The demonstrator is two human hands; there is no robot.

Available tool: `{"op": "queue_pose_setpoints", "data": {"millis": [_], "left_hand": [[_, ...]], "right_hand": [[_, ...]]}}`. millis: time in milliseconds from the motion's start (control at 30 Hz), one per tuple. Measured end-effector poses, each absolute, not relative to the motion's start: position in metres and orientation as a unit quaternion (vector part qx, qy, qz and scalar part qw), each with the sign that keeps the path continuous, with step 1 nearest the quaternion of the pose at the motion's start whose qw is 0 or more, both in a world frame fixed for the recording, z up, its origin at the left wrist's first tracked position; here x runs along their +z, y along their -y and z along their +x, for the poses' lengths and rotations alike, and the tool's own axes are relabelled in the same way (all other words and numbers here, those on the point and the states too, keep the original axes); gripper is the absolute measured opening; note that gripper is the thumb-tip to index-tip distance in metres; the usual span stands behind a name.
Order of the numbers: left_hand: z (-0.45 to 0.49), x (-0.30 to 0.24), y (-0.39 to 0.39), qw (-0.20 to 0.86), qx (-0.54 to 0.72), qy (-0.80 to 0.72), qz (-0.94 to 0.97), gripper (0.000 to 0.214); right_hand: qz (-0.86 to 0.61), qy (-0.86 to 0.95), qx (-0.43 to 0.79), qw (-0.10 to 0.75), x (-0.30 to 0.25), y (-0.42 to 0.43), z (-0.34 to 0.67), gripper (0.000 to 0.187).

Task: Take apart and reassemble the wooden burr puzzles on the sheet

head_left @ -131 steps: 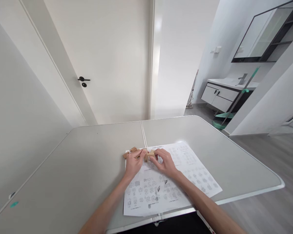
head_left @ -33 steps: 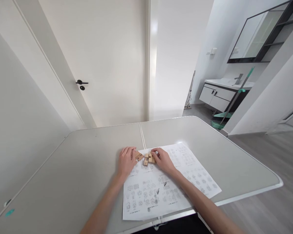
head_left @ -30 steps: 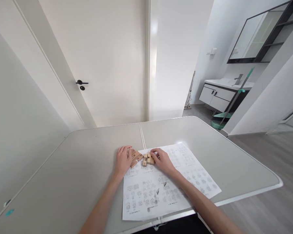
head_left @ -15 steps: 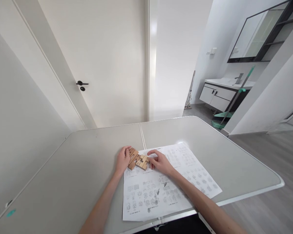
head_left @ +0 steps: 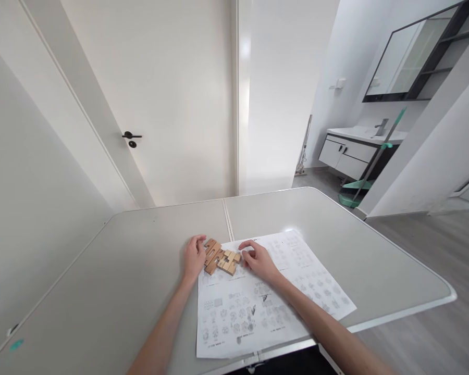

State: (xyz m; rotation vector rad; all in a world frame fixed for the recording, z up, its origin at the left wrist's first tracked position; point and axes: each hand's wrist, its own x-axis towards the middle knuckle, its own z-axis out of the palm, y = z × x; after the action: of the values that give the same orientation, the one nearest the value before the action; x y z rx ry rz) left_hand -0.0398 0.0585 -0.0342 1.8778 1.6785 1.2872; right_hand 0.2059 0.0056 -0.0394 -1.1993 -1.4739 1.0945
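Several notched wooden puzzle pieces lie side by side at the upper left of a printed sheet [head_left: 234,297]. The brown pieces [head_left: 211,255] are on the left; the pale pieces [head_left: 229,262] adjoin them on the right. My left hand [head_left: 195,256] rests beside the brown pieces, its fingers apart and bent over toward their left edge, holding nothing. Just right of the pale pieces is my right hand [head_left: 257,259], its fingers curved and spread with a small gap to the wood. Nothing shows between its thumb and forefinger.
The grey folding table [head_left: 121,281] has a seam down its middle and a pale metal rim. Beyond it stands a white door [head_left: 180,104] with a black handle [head_left: 132,136]. A washbasin cabinet [head_left: 347,153] and a green dustpan [head_left: 349,200] are at the right.
My right hand has drawn slightly right, off the pale pieces. My left hand has shifted a little left from the brown ones. The pieces lie nearly where they were.
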Motion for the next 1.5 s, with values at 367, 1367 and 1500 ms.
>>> {"op": "queue_pose_setpoints", "data": {"millis": [367, 1367, 1500], "left_hand": [[-0.071, -0.026, -0.065, 0.174, 0.426, -0.591, 0.662, 0.031], [-0.08, -0.022, -0.048, -0.013, 0.246, -0.569, 0.785, 0.039], [-0.086, -0.019, -0.049, 0.022, 0.25, -0.544, 0.801, 0.04]], "right_hand": [[-0.485, 0.595, 0.427, 0.478, -0.035, -0.005, 0.205, 0.014], [-0.508, 0.594, 0.401, 0.479, -0.034, -0.005, 0.208, 0.016], [-0.502, 0.594, 0.404, 0.481, -0.036, -0.007, 0.207, 0.016]]}}
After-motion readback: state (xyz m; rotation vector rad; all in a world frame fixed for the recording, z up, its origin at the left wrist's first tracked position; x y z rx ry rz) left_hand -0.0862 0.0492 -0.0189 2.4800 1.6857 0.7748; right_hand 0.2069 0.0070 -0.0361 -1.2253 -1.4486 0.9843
